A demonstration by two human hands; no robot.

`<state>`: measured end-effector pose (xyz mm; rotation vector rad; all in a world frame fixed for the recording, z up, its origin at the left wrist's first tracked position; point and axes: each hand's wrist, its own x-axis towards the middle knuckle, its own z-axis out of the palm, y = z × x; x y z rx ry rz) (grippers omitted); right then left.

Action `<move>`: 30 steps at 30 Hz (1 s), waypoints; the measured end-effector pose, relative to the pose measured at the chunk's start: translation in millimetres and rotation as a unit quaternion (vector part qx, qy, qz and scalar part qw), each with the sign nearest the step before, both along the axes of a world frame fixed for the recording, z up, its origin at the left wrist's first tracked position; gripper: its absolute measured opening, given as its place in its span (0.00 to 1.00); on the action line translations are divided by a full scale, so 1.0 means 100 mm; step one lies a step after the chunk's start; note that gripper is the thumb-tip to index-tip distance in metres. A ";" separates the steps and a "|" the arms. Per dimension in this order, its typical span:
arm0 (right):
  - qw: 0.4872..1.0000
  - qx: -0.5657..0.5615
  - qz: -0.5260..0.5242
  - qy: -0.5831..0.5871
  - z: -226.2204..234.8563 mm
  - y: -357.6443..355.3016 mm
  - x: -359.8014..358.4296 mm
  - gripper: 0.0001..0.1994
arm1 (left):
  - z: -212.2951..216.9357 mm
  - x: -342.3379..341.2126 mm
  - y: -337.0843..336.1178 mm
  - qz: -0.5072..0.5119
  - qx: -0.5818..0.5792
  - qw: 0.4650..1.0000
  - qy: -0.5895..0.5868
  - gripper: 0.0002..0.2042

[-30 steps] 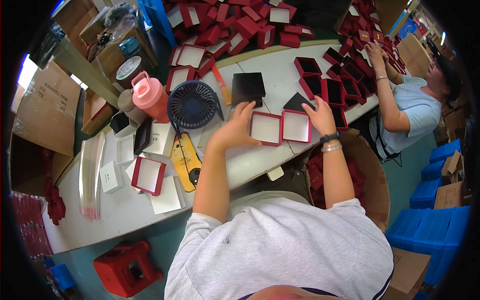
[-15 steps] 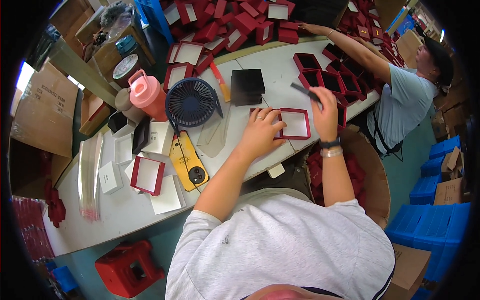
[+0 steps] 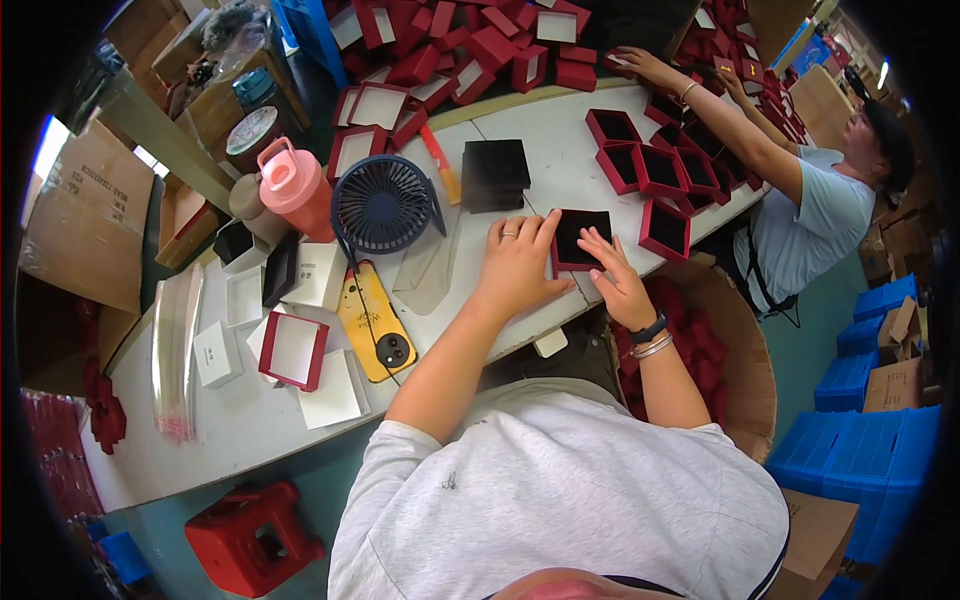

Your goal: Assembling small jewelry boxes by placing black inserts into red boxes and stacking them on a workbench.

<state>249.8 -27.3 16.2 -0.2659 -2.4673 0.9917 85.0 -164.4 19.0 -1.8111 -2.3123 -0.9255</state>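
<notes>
A red box with a black insert in it lies on the table in front of me. My left hand rests flat at the box's left side, fingers outstretched, covering whatever is beneath the palm. Over the lower right of the insert, my right hand has its fingers extended, their tips on or just above the black surface. Neither hand grips anything. Beyond them sits a stack of black pads. Several red boxes with black inside stand to the right.
To the left are a blue fan, a pink jug, a yellow phone and white boxes. Red boxes are heaped at the back. A co-worker's arm reaches in from the right. A large carton stands below the table edge.
The black insert, held up in my right hand before, now lies in the red box. That hand has come down and left, its fingers released. My left hand has barely moved.
</notes>
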 end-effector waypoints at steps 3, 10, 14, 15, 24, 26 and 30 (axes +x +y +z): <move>0.992 -0.104 0.018 0.075 -0.07 0.05 0.00 0.21 | 0.06 0.02 -0.04 0.026 -0.042 0.999 -0.020 0.45; 0.969 -0.044 -0.225 0.095 -0.27 0.16 -0.07 0.13 | 0.04 0.01 -0.03 0.012 -0.048 0.999 0.013 0.36; 0.973 0.050 -0.220 0.041 -0.22 0.08 -0.10 0.11 | 0.15 -0.01 -0.02 0.003 -0.083 0.994 -0.069 0.36; 0.968 0.129 -0.212 0.023 -0.20 0.08 -0.10 0.12 | 0.14 0.00 -0.01 0.001 -0.083 0.994 -0.067 0.36; 0.968 0.099 -0.228 0.037 -0.13 0.16 -0.12 0.09 | -0.08 0.02 0.02 0.013 -0.026 0.999 0.027 0.33; 0.969 0.077 -0.234 0.026 -0.16 0.20 -0.09 0.09 | -0.06 0.02 0.03 0.013 -0.018 0.999 0.029 0.31; 0.971 0.160 -0.177 -0.016 -0.11 0.27 -0.08 0.09 | -0.06 0.02 0.04 0.016 -0.036 0.999 0.024 0.30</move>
